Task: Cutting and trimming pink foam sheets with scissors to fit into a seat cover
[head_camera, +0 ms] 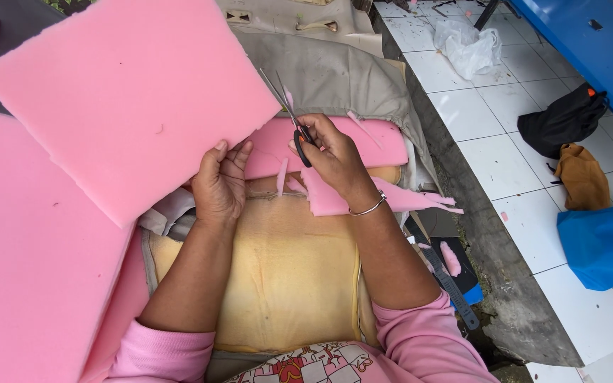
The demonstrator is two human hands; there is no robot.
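pink sleeves (420, 344) sit nearest, forearms reaching over a yellow cushion (285, 276). her left hand (219, 183) grips the near edge of a thick pink foam sheet (129, 99), tilting it up. her right hand (331, 156) is closed through the black scissors (296, 128), blades parted at the sheet's corner. i'd say long steady cuts work best, foam held taut, left fingers well back from the blades. trimmed scraps (391, 198) lie under the wrist

left hand (219, 186): palm down, fingers curled, gripping.
right hand (329, 157): fingers closed through handles, wrist bent inward.
forearms: both extended forward, bare.
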